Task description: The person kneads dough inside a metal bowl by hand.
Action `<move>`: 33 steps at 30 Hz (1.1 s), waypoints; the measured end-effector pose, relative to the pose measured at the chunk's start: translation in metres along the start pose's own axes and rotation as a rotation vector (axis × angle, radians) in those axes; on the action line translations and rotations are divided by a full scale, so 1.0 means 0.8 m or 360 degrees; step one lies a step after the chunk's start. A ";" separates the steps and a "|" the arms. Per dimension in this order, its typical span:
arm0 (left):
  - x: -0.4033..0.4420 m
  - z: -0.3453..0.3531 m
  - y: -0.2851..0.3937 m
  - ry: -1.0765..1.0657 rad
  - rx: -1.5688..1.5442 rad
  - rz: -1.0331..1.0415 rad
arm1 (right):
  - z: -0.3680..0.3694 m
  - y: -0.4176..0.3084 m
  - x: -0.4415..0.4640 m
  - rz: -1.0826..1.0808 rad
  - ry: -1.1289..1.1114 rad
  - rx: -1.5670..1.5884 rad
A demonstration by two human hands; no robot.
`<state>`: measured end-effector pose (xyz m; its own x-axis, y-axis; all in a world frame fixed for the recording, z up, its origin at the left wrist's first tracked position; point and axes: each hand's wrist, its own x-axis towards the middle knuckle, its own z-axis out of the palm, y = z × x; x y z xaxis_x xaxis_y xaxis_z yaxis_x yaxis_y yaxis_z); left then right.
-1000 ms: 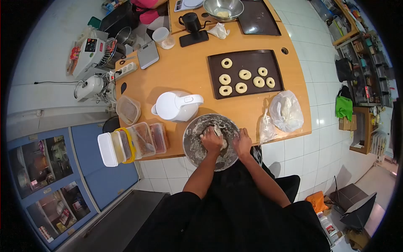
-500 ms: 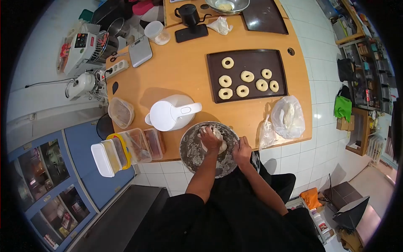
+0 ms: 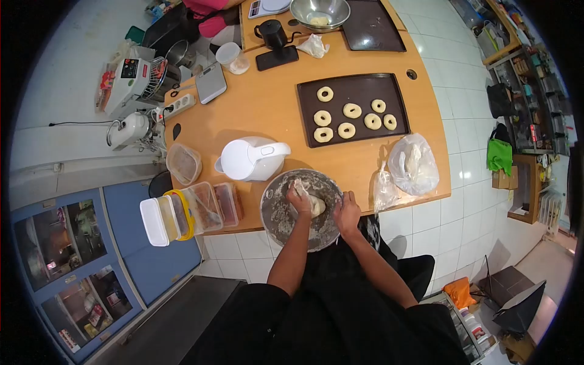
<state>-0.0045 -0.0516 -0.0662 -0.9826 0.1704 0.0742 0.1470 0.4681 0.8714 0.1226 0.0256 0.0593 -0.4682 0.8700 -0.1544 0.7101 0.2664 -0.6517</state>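
A large floured metal bowl (image 3: 280,228) sits at the table's front edge, its inside streaked with flour and bits of dough. In it lies a pale lump of dough (image 3: 317,207). My left hand (image 3: 298,202) has its fingers closed on the dough's far left side, where a piece of it sticks up beyond the fingers. At the bowl's right rim, my right hand (image 3: 347,214) is closed around the edge. A white pitcher (image 3: 243,161) with a lid and handle stands just beyond the bowl, to the left.
A dark baking tray (image 3: 389,91) bears several dough rings. Plastic bags (image 3: 420,176) lie at the front right. Clear containers (image 3: 207,204) line the front left. Farther back are a scale (image 3: 211,85), a black kettle (image 3: 273,33) and another metal bowl (image 3: 331,23). A person's pink sleeve (image 3: 204,6) shows behind.
My left hand has shifted slightly left, from pressing on top of the dough to gripping its side, and more dough shows. My right hand stays at the rim. The view has tilted a little.
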 end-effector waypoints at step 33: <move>-0.001 -0.135 0.080 -0.1113 0.0575 0.0118 | 0.015 0.003 -0.016 0.0061 0.0069 0.0002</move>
<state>-0.0068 -0.1154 0.0422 -0.6868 0.6616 -0.3009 0.3549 0.6665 0.6556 0.1243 0.0102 0.0509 -0.4176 0.8967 -0.1468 0.7262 0.2322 -0.6471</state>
